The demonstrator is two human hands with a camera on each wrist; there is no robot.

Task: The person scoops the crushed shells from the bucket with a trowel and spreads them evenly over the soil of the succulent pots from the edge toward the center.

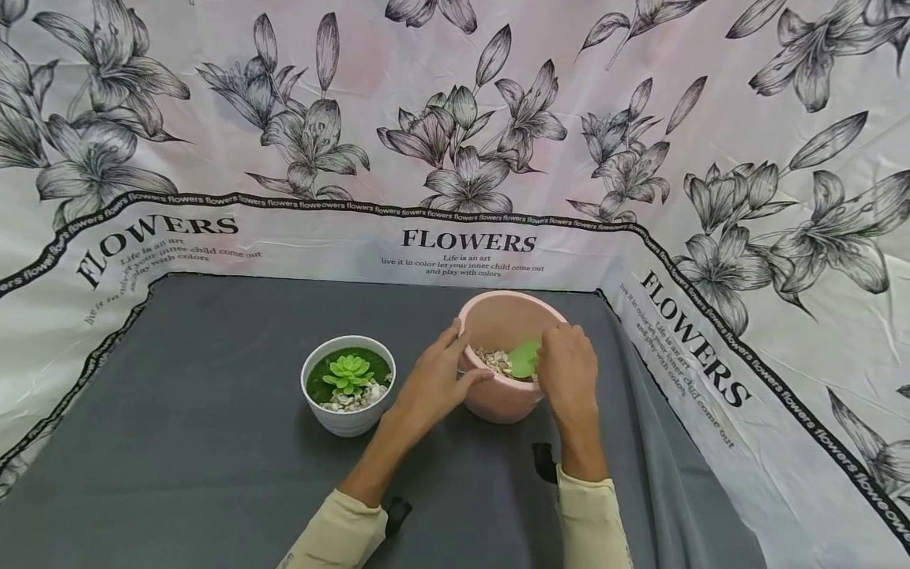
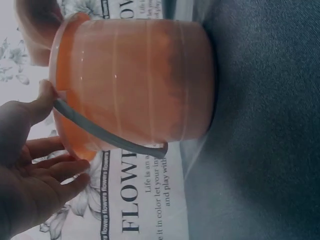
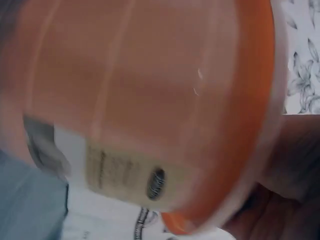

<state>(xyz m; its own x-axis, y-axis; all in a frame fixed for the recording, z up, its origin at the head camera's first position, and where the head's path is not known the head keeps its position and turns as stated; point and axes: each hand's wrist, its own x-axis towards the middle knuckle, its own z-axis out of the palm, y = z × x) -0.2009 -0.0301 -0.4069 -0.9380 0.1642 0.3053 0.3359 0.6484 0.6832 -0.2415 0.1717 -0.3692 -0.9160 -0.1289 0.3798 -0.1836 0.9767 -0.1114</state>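
A pink bucket with a grey handle stands on the grey cloth, pale pebbles in its bottom. My left hand holds its rim at the left side, thumb and fingers around the edge. Over the right side of the rim, my right hand, fingers curled, grips a flat green scoop-like piece that dips in among the pebbles. The grip itself is hidden by the hand. To the left stands a white pot holding a green succulent, dark green moss and whitish stones.
A grey cloth covers the table. White fabric with printed flowers and lettering rises behind and at both sides. The bucket carries a beige label in the right wrist view.
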